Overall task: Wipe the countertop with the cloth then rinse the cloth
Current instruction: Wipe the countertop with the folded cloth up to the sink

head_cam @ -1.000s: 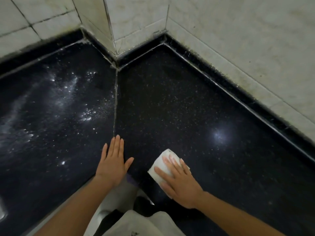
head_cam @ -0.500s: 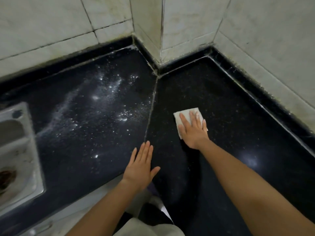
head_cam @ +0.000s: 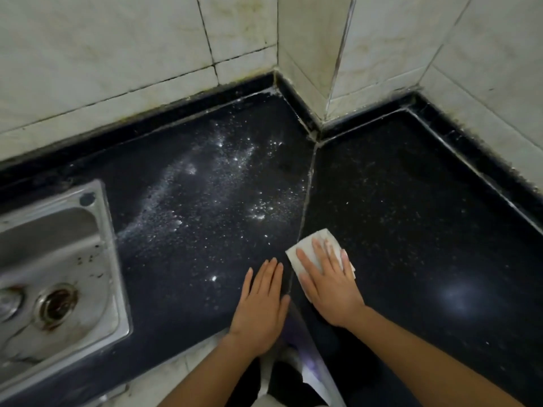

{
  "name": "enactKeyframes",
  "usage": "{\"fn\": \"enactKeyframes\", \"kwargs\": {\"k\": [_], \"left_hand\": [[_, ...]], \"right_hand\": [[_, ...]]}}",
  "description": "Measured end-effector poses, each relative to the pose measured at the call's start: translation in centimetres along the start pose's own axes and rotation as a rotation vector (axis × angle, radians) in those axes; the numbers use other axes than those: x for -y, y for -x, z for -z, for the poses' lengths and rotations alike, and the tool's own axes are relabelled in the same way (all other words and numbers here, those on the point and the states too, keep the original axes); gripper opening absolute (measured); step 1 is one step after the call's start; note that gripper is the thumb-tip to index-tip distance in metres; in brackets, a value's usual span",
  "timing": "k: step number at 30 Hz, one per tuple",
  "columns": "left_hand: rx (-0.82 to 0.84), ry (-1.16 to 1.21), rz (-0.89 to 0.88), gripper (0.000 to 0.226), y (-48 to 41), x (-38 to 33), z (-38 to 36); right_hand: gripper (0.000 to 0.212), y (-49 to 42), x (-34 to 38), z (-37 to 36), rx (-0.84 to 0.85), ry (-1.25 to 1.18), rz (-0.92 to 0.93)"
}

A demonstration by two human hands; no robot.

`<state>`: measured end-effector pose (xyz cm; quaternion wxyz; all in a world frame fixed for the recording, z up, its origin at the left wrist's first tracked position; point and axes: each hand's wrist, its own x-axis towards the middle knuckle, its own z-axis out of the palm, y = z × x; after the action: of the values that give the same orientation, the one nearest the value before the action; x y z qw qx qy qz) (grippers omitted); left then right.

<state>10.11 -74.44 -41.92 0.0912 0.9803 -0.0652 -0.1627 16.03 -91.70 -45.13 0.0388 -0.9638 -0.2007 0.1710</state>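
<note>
A folded white cloth (head_cam: 305, 248) lies flat on the black speckled countertop (head_cam: 411, 218), just right of the seam between the two slabs. My right hand (head_cam: 329, 283) presses down on the cloth with its fingers spread over it. My left hand (head_cam: 261, 304) rests flat on the countertop just left of the seam, fingers together, holding nothing. White powder or droplets (head_cam: 205, 189) are scattered over the left slab, between the seam and the sink.
A steel sink (head_cam: 88, 259) with a stained drain (head_cam: 55, 304) is set into the counter at the left. Pale tiled walls (head_cam: 117, 54) enclose the back and right, with a jutting corner column (head_cam: 311, 54). The counter's front edge runs below my wrists.
My right hand has slid the cloth back toward me and left, up to the seam beside my left hand. The view has swung left, bringing more of the sink into sight.
</note>
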Motion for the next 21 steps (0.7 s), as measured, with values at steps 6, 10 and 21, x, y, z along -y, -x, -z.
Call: {"fn": "enactKeyframes", "kwargs": {"k": [6, 10, 21], "left_hand": [[-0.06, 0.046, 0.127, 0.072, -4.3, 7.5, 3.5], [-0.131, 0.067, 0.239, 0.063, -8.6, 13.2, 5.6], [-0.063, 0.015, 0.277, 0.067, -17.9, 22.4, 8.0]], "right_hand": [[0.053, 0.2, 1.6, 0.2, -0.018, 0.035, 0.013], [0.051, -2.7, 1.7, 1.1, 0.028, 0.004, -0.081], [0.052, -20.3, -0.3, 8.0, 0.042, -0.227, -0.469]]}}
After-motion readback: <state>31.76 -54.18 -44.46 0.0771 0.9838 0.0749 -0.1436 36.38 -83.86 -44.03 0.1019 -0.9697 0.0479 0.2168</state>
